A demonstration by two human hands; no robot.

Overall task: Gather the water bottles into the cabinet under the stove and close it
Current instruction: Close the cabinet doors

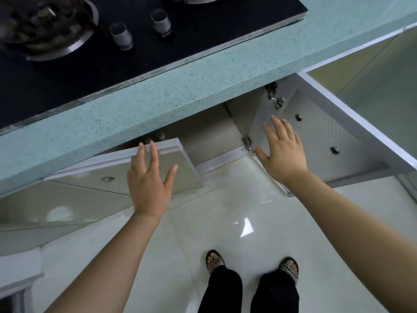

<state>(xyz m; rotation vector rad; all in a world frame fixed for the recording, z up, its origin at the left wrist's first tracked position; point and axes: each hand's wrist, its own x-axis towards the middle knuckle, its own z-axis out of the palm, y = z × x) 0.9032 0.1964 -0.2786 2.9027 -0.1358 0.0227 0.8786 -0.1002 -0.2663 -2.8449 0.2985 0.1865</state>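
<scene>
The teal countertop (203, 86) carries the black stove (158, 53). Beneath it, at twelve o'clock from the feet, the cabinet (214, 134) gapes; I cannot tell whether bottles sit inside. The right door (327, 136) swings wide toward two o'clock, and the left door (186, 166) is half-shut at ten. The left hand (149, 184) and right hand (284, 154) press them, fingers straight and spread.
</scene>
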